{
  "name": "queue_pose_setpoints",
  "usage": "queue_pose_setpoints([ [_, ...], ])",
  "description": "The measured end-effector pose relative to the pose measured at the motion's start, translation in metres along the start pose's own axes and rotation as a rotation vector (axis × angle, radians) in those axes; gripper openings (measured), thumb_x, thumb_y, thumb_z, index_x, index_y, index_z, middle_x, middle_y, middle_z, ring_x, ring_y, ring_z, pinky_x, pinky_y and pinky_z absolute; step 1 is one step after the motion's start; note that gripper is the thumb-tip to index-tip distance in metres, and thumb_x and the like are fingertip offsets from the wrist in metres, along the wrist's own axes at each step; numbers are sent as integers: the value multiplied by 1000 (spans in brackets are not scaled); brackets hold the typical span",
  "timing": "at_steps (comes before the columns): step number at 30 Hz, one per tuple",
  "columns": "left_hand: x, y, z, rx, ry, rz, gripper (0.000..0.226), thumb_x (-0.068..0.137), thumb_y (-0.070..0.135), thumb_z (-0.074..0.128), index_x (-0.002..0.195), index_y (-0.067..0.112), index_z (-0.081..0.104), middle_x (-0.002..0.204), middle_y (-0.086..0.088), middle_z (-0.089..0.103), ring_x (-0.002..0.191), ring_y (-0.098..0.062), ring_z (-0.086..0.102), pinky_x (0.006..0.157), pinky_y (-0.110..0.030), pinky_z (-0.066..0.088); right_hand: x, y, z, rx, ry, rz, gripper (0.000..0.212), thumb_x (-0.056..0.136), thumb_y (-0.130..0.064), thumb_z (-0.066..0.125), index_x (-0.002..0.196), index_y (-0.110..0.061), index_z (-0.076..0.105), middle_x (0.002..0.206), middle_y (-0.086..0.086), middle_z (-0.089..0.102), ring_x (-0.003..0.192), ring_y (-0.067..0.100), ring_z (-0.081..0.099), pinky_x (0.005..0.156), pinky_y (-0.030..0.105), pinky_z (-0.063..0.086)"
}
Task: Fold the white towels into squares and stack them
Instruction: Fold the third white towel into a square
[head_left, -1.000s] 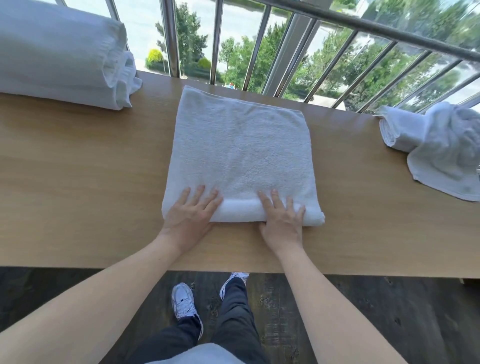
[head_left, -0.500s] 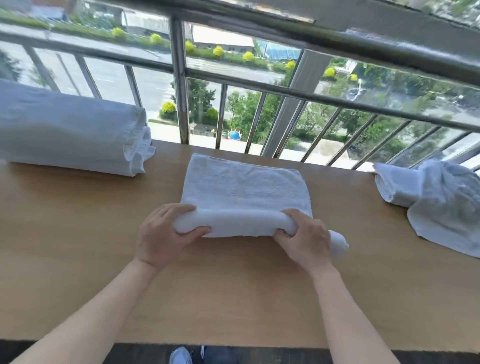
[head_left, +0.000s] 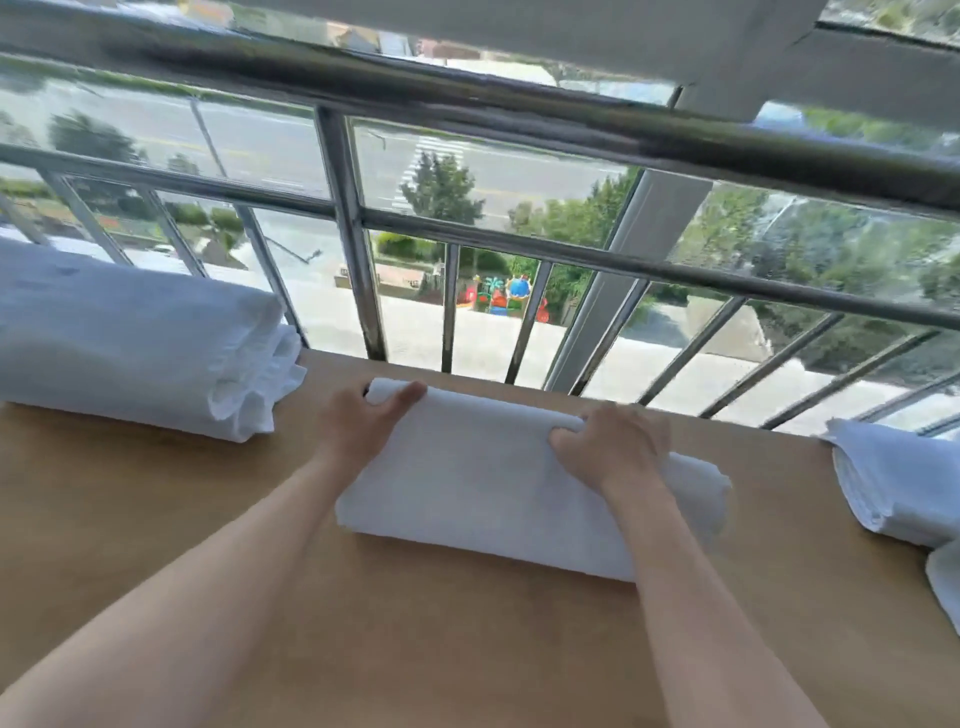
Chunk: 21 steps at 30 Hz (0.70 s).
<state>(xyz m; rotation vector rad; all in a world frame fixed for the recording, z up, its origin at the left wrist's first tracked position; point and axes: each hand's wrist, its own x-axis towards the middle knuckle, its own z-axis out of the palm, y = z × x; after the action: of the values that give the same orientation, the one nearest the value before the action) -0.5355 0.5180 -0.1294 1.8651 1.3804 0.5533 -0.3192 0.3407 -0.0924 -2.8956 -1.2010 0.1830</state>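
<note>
1. The white towel (head_left: 498, 483) lies on the worktop (head_left: 156, 519) in front of the person, rolled or folded into a thick bundle; I cannot tell which.
2. The left hand (head_left: 363, 421) holds the far left end of the towel. Its fingers (head_left: 400, 393) are curled over the top edge and closed on the cloth.
3. The right hand (head_left: 613, 447) presses on the far right part. Its fingers (head_left: 571, 441) are bent and grip the upper layer.
4. Past the right fingers, the towel's end sticks out a little.
5. To the left of the left fingers, well apart, a big rolled white bundle (head_left: 130, 343) rests on the worktop.
6. To the right of the right fingers, other white towels (head_left: 893, 483) lie at the worktop's edge.
7. Beyond the fingers stands a metal railing (head_left: 353, 244) with glass.
8. No container is seen here.
</note>
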Motion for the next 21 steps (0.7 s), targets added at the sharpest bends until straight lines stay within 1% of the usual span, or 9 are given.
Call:
queue_pose_setpoints([
  [3,30,-4,18,84,35,-5,60,76,73,66,60,19,47,57,6,53,55,-11,49,50,-31,29,37,-6,15,-28,-67,-24,31,68,-47,34,68,-22,51,70,-5,51,99,25,51,82,41,30],
  [6,47,-23,36,92,40,-46,68,72,78,66,66,11,53,63,-2,57,65,-23,54,57,-36,39,59,-12,39,12,-105,-52,28,73,-46,40,83,-24,54,86,0,62,105,27,54,90,43,34],
  [8,52,-32,44,114,32,-88,80,64,90,58,67,10,53,63,-4,59,66,-25,56,60,-40,44,63,-11,55,51,-69,-108,28,73,-42,43,92,-23,53,89,3,67,96,29,60,88,42,38],
  [9,53,-36,48,115,37,-97,83,61,93,54,66,11,52,62,-4,58,64,-24,56,58,-39,43,63,-9,63,84,-24,-146,26,72,-39,43,91,-22,52,85,4,67,89,30,62,83,40,39],
  [11,57,-40,53,123,69,-102,79,60,94,51,62,15,48,59,-2,56,61,-22,55,53,-36,40,64,-3,77,156,77,-203,19,69,-35,42,80,-20,48,72,3,63,73,31,60,70,37,37],
  [13,58,-41,55,138,67,-122,71,64,90,56,64,19,51,63,0,59,67,-24,57,58,-37,45,67,1,82,218,110,-227,18,68,-36,38,75,-21,46,66,1,59,68,30,58,65,35,33],
  [15,57,-40,56,143,52,-138,64,70,83,62,73,19,58,71,-2,63,74,-26,59,66,-40,50,73,4,85,231,99,-247,25,74,-45,35,73,-22,47,67,1,61,69,29,59,64,34,34],
  [18,52,-38,56,140,65,-123,60,74,75,63,88,17,66,81,-4,68,82,-30,62,75,-44,53,83,2,85,184,27,-202,55,86,-72,28,73,-23,51,75,-1,66,77,26,61,68,35,35],
  [21,48,-38,60,170,109,-98,50,78,72,62,99,26,68,88,-4,70,85,-31,62,75,-40,51,96,-9,85,149,-121,-66,69,84,-79,22,88,-24,64,91,1,70,94,25,62,80,38,38],
])
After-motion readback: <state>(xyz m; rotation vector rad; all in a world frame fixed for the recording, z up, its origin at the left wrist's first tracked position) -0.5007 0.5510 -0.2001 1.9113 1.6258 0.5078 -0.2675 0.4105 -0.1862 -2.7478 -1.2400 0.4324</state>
